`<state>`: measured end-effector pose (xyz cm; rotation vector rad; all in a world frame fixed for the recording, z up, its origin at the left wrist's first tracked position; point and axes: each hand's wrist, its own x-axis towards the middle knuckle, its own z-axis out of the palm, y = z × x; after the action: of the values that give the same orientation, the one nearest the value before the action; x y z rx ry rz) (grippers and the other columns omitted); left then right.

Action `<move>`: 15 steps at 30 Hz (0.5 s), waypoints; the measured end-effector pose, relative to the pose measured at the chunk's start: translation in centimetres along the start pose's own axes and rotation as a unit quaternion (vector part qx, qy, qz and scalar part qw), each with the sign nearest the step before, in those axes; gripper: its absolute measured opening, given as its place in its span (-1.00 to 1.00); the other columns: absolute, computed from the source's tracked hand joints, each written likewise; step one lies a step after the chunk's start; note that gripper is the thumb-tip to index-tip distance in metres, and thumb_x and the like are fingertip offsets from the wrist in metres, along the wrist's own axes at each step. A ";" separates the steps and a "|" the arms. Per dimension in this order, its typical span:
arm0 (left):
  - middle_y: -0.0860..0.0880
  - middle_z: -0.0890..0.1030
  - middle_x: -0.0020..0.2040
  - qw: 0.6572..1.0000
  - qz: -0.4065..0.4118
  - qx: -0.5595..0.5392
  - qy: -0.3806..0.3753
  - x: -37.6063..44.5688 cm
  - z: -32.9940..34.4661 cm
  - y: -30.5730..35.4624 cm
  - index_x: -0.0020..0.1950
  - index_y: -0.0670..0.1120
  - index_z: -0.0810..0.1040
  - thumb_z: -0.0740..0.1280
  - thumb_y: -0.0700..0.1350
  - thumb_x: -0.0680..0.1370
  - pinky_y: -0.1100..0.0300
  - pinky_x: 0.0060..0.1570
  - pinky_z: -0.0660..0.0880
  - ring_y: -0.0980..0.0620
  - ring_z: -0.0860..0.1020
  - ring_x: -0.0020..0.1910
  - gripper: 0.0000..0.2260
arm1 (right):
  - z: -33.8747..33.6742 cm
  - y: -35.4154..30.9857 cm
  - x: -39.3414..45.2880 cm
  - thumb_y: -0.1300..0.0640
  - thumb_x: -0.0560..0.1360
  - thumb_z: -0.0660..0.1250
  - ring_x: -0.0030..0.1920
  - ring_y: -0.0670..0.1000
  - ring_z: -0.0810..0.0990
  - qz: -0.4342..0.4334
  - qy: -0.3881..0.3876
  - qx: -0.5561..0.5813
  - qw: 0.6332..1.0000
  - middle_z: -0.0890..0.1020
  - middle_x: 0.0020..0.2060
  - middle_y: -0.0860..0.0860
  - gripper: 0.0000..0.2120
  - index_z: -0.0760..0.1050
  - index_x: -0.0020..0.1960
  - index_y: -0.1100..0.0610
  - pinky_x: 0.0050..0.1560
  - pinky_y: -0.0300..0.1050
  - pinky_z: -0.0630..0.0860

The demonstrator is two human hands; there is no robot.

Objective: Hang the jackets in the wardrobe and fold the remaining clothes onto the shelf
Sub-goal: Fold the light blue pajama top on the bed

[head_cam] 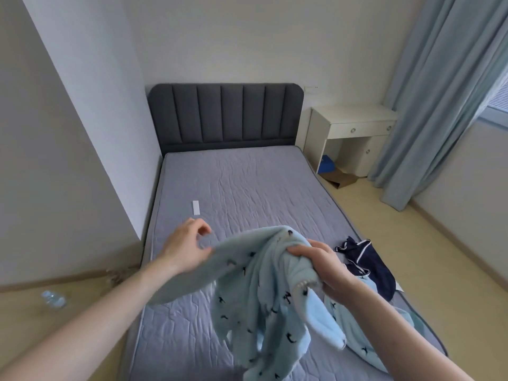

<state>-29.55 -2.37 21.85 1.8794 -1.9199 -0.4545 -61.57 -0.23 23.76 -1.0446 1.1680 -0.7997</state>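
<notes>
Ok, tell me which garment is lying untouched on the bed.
The navy garment with white trim, at the mattress's right edge. The light blue patterned one is held up by both hands.

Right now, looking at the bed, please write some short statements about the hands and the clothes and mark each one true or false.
1. The right hand grips the bunched light blue garment. True.
2. The left hand holds the white remote. False: the remote lies on the mattress, beyond the hand, which pinches the garment's edge.
3. A dark navy garment lies near the bed's right edge. True.
4. The navy garment is folded neatly. False: it lies crumpled.
5. The light blue garment lies flat. False: it is lifted.
</notes>
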 end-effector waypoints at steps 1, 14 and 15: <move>0.11 0.62 0.00 0.997 0.024 -0.059 -0.049 -1.2 0.6 1.4 0.07 0.05 0.57 0.57 0.08 0.41 0.05 0.01 0.58 0.09 0.61 -0.05 -0.68 | 0.5 -0.2 0.2 0.04 0.41 0.46 -0.03 0.20 0.68 0.003 -0.002 0.008 1.000 0.70 0.02 0.31 -0.66 0.68 0.08 0.24 -0.01 0.09 0.59; 0.05 0.63 -0.21 0.961 -0.169 -0.180 -0.128 -6.6 10.3 3.1 -0.14 0.06 0.53 0.39 -0.04 0.55 0.18 -0.30 0.45 0.08 0.59 -0.26 -0.91 | 1.8 -1.4 0.0 0.20 0.61 0.35 -0.21 0.06 0.68 -0.063 0.104 0.053 0.991 0.66 0.07 0.24 -0.74 0.67 0.14 -0.12 -0.18 -0.05 0.65; 0.02 0.60 -0.25 0.958 -0.188 -0.197 -0.086 -5.7 9.6 2.1 -0.20 0.03 0.50 0.33 -0.18 0.57 0.15 -0.31 0.41 0.03 0.55 -0.28 -0.83 | 1.0 -1.2 -0.1 0.16 0.59 0.38 -0.22 0.03 0.67 -0.066 0.136 0.013 0.988 0.68 0.02 0.23 -0.79 0.69 0.05 -0.13 -0.20 -0.06 0.64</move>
<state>-36.17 2.92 14.22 1.9738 -1.4198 -1.0640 -60.60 -0.27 24.97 -1.0207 1.3241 -1.0840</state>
